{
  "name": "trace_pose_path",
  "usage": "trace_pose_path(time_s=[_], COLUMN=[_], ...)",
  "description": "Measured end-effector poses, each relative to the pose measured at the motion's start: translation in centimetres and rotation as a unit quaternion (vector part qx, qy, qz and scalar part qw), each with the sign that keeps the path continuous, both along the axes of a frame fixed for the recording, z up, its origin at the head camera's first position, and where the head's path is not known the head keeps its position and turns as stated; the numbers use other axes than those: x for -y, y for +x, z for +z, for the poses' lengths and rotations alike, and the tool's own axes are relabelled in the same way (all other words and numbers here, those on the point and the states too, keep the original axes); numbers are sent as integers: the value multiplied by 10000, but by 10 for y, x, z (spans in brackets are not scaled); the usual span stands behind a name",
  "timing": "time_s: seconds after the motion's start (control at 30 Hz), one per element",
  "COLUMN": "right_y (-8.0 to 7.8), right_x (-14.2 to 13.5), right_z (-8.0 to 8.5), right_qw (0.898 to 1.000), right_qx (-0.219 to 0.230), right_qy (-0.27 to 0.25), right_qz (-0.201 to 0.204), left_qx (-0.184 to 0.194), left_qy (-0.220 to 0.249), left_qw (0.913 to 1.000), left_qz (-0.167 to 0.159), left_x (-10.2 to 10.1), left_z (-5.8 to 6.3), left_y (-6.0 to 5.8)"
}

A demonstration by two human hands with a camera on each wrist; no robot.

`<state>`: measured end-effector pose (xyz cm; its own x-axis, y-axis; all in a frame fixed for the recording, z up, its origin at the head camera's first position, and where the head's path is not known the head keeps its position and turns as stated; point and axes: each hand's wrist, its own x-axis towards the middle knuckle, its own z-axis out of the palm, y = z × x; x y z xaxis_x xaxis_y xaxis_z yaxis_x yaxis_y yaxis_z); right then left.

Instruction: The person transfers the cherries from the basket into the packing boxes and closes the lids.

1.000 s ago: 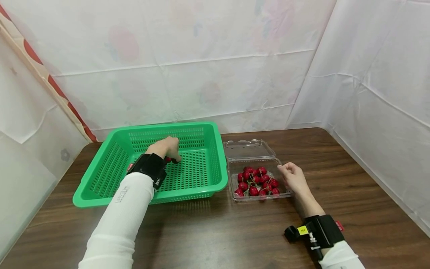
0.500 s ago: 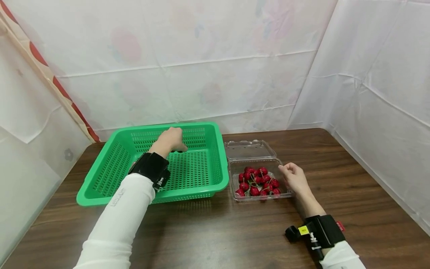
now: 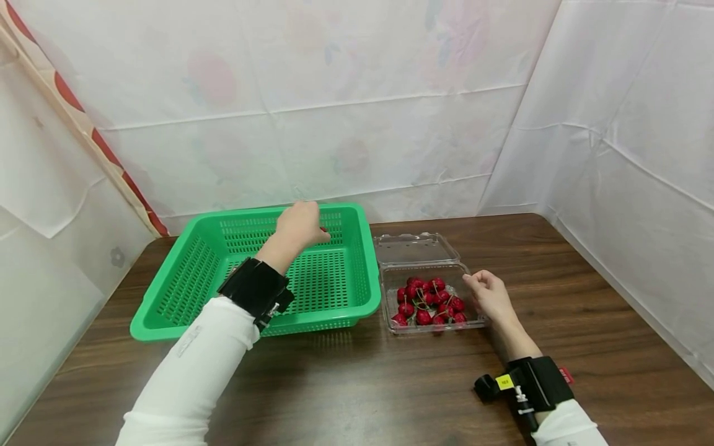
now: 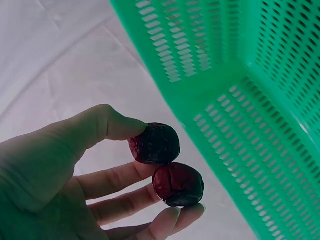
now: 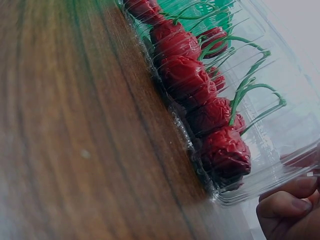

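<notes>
Two dark red cherries point(image 4: 155, 144) are gripped by my left hand point(image 3: 295, 229), one under the thumb and the other against the fingers in the left wrist view. In the head view that hand is over the back of the green basket point(image 3: 372, 272), and only a speck of red shows by the thumb. My right hand point(image 3: 491, 297) pinches the right edge of a clear plastic clamshell box point(image 3: 390, 279). Several red cherries point(image 3: 424, 300) with green stems lie inside the box, filling its front part. From the right wrist view, curled fingers point(image 5: 290, 205) sit at the box's corner.
The box's lid point(image 3: 415, 249) lies folded back behind it. Both containers stand on a brown wood-grain table point(image 3: 357, 384), the basket just left of the box. White sheeting point(image 3: 346, 124) hangs close behind the table and along both sides.
My left hand has risen from inside the basket and moved toward its back right, carrying the cherries. The right hand keeps its hold on the box.
</notes>
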<state>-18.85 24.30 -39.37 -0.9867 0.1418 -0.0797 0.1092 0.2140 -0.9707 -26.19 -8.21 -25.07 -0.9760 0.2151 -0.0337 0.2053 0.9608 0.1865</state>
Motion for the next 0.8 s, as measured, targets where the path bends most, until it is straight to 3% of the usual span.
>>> trace_pose_path(time_s=[0.33, 0.8], right_y=[-2, -4], right_x=[-2, 0], right_z=[-1, -1], right_qw=[10000, 9999], right_qx=[61, -44], right_qy=[-20, 84], right_qz=[50, -32], left_qx=[-362, -1430], left_qy=[327, 472], left_qw=[9986, 9815], left_qz=[-207, -1180], left_x=[-15, -37], left_z=[13, 24], left_y=[26, 79])
